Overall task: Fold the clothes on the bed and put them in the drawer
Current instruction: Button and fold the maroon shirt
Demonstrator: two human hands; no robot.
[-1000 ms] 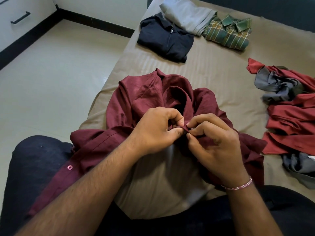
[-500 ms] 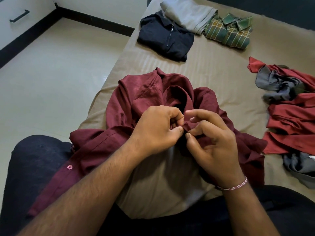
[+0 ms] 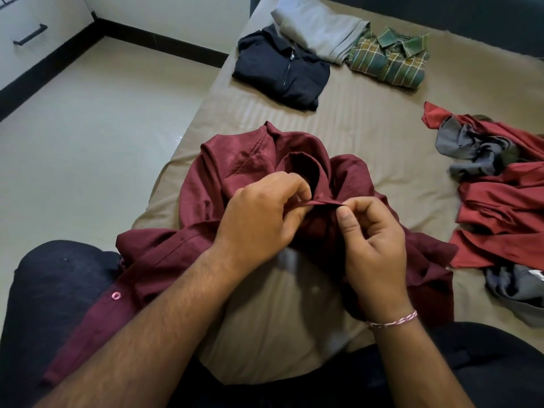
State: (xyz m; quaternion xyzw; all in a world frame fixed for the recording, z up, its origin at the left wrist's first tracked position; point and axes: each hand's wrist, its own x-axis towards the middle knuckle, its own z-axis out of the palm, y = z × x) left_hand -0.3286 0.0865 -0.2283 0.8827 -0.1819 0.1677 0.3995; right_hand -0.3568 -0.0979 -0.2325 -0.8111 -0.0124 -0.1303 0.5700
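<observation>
Maroon shirt (image 3: 253, 169) held at its front edge by both hands, on the beige bedsheet (image 3: 368, 136).

No brand, label or writing can be read on any garment. The left hand (image 3: 259, 225) and the right hand (image 3: 374, 242) each pinch the same folded strip of the shirt's front between thumb and fingers, just below the collar; the left fingertips are curled out of sight behind the cloth. One sleeve with a pink button (image 3: 116, 295) trails over the person's dark-trousered knee. Farther up the bed lie a folded navy polo shirt (image 3: 279, 72), a folded grey garment (image 3: 321, 28) and a folded green checked shirt (image 3: 388, 63). A heap of red and grey clothes (image 3: 500, 184) is cut off by the right edge. A drawer handle (image 3: 29, 35) shows at top left.
</observation>
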